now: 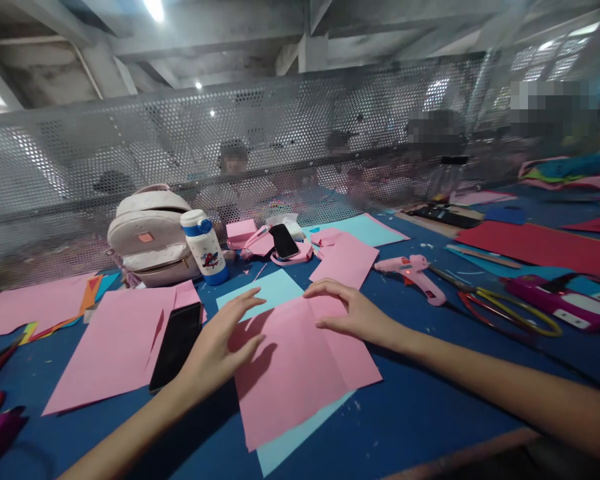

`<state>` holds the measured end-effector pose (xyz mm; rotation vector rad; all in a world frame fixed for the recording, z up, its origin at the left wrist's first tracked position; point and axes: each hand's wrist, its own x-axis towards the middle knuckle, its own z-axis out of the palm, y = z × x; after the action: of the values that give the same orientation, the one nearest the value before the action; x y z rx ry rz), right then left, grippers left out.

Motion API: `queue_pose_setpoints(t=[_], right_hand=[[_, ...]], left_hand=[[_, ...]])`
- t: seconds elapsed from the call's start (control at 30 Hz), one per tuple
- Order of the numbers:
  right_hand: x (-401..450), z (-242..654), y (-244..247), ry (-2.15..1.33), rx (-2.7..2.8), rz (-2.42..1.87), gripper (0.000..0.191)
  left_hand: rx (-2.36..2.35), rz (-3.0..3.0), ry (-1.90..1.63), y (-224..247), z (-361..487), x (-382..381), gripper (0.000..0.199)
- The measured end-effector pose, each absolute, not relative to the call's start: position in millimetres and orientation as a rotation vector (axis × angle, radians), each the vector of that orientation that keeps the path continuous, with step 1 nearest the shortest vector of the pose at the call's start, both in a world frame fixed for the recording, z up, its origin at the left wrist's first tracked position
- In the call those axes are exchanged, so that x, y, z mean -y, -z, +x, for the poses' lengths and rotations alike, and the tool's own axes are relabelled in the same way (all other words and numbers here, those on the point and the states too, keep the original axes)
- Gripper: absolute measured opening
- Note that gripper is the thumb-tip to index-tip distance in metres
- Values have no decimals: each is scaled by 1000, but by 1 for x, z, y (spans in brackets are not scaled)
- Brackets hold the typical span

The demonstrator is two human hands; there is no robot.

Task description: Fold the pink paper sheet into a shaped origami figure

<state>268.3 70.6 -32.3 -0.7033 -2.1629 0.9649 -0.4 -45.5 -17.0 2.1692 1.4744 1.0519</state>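
A pink sheet of paper with a crease down its right part lies in front of me on a light blue sheet, which shows past its far and near edges. Over the pink sheet's left side hovers my left hand, fingers apart, casting a shadow on the paper. My right hand is above the far right part of the same sheet, thumb and fingers spread and curved. I cannot tell whether its fingertips touch the paper. Neither hand holds anything.
A black phone lies on pink paper at the left. Behind stand a white backpack and a bottle. A pink glue gun and scissors lie at the right. A perforated metal screen borders the blue table.
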Motion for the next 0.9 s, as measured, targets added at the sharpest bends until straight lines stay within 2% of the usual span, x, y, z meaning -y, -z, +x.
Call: queue_pose_setpoints(t=[0.07,0.2,0.33,0.43,0.53,0.77,0.9], right_hand=[[-70,269,33,-972,2161,-710,40],[-70,278,35,-1007,2168,-758,40],[-72,289,39,-1076,2154,-813,41],[-74,290,41,-1144,2149,-849,42],[-73,287,42,-1223,2168,-857,45],[-65,285,39,-1448,2215,-821,48],[-64,294,32,-1502,2206,-810,53]], left_hand=[[-1470,2205,-983,23,0,41,54],[-1433,2203,-1008,31,-15,41,44],[-1341,2383,-814,33,-34,50,57],[-1259,2483,-604,30,-36,55,57],[-1197,2525,-536,26,-29,56,54],[-1145,2291,-741,22,-16,50,44],[-1417,1814,-1057,34,-14,45,33]])
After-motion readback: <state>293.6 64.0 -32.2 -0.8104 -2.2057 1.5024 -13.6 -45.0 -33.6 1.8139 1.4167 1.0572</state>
